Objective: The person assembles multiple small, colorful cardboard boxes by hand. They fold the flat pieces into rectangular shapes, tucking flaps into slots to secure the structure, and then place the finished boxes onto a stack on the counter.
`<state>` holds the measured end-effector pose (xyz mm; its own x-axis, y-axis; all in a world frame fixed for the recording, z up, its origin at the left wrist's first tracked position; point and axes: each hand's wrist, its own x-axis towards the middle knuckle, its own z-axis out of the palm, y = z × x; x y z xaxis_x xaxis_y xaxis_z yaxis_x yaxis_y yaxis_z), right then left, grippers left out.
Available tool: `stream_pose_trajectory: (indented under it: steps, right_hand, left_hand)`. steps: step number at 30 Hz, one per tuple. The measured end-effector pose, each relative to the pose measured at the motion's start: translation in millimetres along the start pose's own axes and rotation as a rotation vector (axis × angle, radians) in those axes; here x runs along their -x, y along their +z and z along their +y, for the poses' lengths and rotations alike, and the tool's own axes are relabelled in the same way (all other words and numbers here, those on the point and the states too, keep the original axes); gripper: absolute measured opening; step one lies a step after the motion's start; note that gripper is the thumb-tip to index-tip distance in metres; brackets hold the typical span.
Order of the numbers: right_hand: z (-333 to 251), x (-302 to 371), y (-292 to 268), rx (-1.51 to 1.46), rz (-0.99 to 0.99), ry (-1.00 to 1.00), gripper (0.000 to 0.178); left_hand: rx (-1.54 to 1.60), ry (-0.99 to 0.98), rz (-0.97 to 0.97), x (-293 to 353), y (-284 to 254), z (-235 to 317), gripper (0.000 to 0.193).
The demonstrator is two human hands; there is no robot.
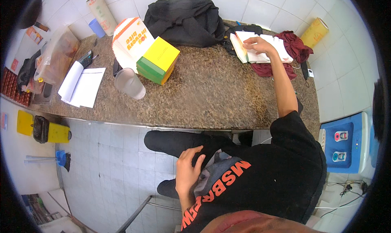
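My right hand reaches over the counter and rests on a thick stack of white paper that looks like an open book. Its fingers stretch toward the left part of the pages, with the thumb apart from them. Dark red cloth lies beside and under the stack. Nearer me, my left hand lies at my lap against my black clothing, fingers extended and nothing held. On the counter's middle left stand a yellow and green box, an open white and orange carton and a frosted plastic cup.
A black bag sits against the tiled wall on the granite counter. Clipped papers, a calculator and a clear plastic bag are at left. A blue water dispenser stands right; a yellow bin stands below left.
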<state>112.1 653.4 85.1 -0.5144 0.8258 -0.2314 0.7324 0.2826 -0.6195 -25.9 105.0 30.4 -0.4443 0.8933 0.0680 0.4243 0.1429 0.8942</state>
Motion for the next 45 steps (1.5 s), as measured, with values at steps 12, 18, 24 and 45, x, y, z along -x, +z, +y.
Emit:
stream_pose_trajectory:
  steps: [12,18,24,45]
  right_hand:
    - [-16,42,-45,0.300,1.020,-0.175,0.039]
    - [-132,216,-55,0.097,0.572,-0.776,0.038]
    - [-215,250,28,0.161,-0.359,-1.178,0.023]
    - [-251,280,265,-0.348,-0.158,-1.576,0.042]
  left_hand:
    - [-0.025,-0.023,0.058,26,-6,-5,0.027]
    - [-0.098,0.157,0.278,17,-32,9,0.036]
    - [-0.066,0.573,0.791,-24,-76,78,0.063]
    - [1.260,0.323,0.713,37,-63,42,0.068]
